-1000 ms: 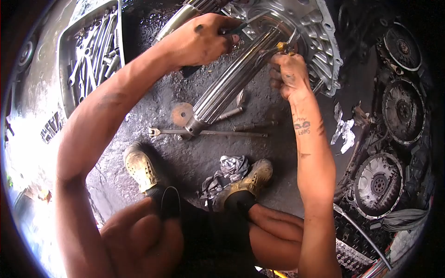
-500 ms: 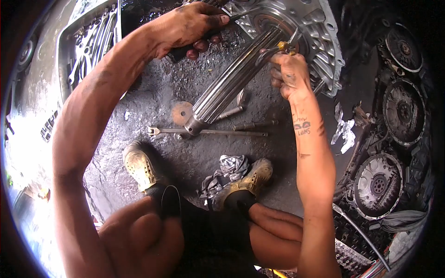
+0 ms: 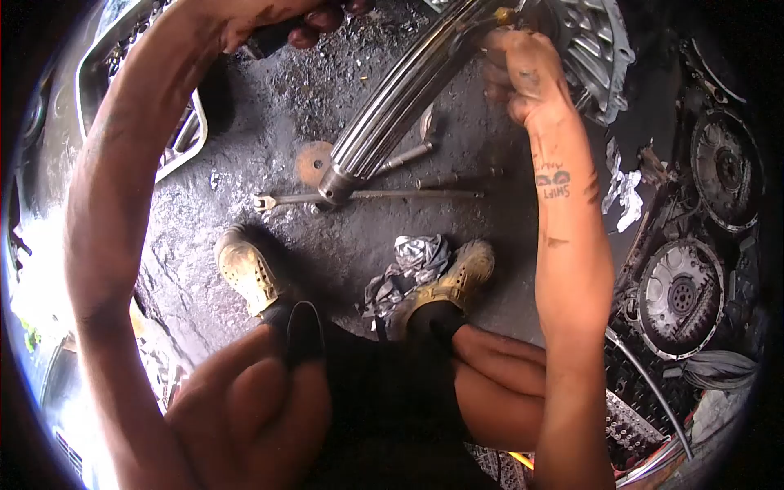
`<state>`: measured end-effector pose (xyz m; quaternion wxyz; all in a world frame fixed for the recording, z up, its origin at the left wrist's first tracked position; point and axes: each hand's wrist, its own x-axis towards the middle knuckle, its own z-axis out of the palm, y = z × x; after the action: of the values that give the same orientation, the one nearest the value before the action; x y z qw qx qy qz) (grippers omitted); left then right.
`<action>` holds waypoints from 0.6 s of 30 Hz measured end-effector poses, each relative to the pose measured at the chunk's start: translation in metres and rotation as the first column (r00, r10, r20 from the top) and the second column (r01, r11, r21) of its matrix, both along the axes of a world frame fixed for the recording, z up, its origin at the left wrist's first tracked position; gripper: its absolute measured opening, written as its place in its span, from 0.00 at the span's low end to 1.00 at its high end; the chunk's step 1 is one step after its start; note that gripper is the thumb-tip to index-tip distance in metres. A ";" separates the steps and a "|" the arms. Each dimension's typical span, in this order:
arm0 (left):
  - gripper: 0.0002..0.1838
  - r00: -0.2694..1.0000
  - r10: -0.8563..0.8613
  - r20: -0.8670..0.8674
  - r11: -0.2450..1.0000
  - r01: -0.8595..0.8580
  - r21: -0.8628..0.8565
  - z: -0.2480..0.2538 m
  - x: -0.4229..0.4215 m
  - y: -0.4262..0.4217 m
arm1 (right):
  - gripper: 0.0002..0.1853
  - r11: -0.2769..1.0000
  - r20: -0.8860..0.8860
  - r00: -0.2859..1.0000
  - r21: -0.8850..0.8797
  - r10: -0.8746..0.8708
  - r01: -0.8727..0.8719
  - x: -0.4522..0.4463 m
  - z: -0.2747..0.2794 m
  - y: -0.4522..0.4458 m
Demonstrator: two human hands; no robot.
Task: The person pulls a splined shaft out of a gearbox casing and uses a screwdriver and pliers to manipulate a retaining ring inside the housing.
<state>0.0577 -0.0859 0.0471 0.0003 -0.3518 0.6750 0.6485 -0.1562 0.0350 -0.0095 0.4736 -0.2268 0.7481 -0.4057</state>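
Observation:
My left hand (image 3: 314,18) is cut off by the top edge. Its dirty fingers are curled, and what they hold is out of frame now; a thin dark tool stuck out of them earlier. My right hand (image 3: 523,73) is closed beside the splined shaft (image 3: 392,102), gripping a small tool with a yellow part (image 3: 504,15); its kind is unclear. The shaft slants down-left from the ribbed metal housing (image 3: 600,57), ending in a bored tip (image 3: 333,186).
On the oily floor lie a long-handled wrench (image 3: 376,195), a rusty disc (image 3: 314,163), a short metal bar (image 3: 408,155) and a crumpled rag (image 3: 420,257) by my shoe. A tool tray (image 3: 189,139) stands at left. Round flywheel-like plates (image 3: 682,298) line the right.
The view has tilted down, so the housing and both hands sit higher in frame. My left hand has moved up and left, mostly out of sight. The right stays by the shaft.

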 end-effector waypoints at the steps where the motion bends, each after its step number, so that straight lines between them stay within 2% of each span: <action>1: 0.22 1.000 -0.028 0.003 1.000 0.028 -0.011 0.000 0.000 -0.005 | 0.09 0.999 -0.008 1.000 -0.032 -0.010 0.009 -0.003 -0.002 -0.002; 2: 0.22 1.000 -0.029 -0.006 0.999 0.029 -0.024 0.000 -0.001 -0.007 | 0.09 0.999 -0.018 1.000 -0.045 -0.011 0.010 -0.005 0.001 -0.005; 4: 0.21 1.000 -0.018 0.007 0.997 0.019 -0.068 -0.004 -0.001 -0.003 | 0.04 0.995 -0.012 0.998 0.074 0.062 -0.061 -0.004 0.006 -0.003; 5: 0.21 1.000 -0.023 0.004 0.997 0.023 -0.068 -0.003 -0.002 -0.004 | 0.04 0.996 -0.015 0.998 0.074 0.058 -0.057 -0.002 0.007 -0.003; 7: 0.19 1.000 0.008 0.013 0.999 -0.008 0.037 -0.002 -0.001 -0.005 | 0.05 0.997 -0.054 0.999 0.072 0.001 0.003 0.003 0.007 -0.003; 8: 0.19 1.000 0.008 0.011 0.999 -0.008 0.037 -0.004 -0.001 -0.007 | 0.05 0.997 -0.057 0.998 0.072 0.001 0.003 0.002 0.006 -0.003; 10: 0.18 0.990 0.134 -0.038 0.983 -0.128 0.132 -0.012 0.000 -0.011 | 0.08 0.997 -0.079 0.997 0.067 -0.024 0.029 -0.002 0.001 -0.005; 11: 0.18 0.990 0.134 -0.040 0.983 -0.128 0.128 -0.016 0.002 -0.013 | 0.08 0.998 -0.080 0.997 0.064 -0.023 0.029 0.000 0.000 -0.005; 13: 0.17 0.975 0.220 0.020 0.892 -0.209 0.401 -0.018 0.006 -0.015 | 0.07 0.996 -0.067 0.995 0.037 -0.077 0.080 0.002 0.001 -0.005; 15: 0.17 0.968 0.222 0.121 0.920 -0.249 0.303 -0.012 0.006 -0.008 | 0.03 0.995 -0.078 0.993 0.040 -0.086 0.089 0.004 0.003 -0.007; 17: 0.25 0.989 0.101 -0.110 0.987 -0.085 0.139 -0.029 0.014 0.012 | 0.06 0.990 -0.147 0.989 0.138 -0.020 0.040 0.006 0.005 -0.008; 18: 0.29 0.985 0.120 -0.123 0.977 -0.095 0.193 -0.033 0.017 0.018 | 0.06 0.996 -0.079 0.997 0.089 -0.006 0.013 -0.002 -0.002 -0.007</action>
<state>0.0743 -0.0674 0.0141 -0.0473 -0.3422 0.5899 0.7298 -0.1577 0.0284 -0.0114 0.4516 -0.2174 0.7847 -0.3648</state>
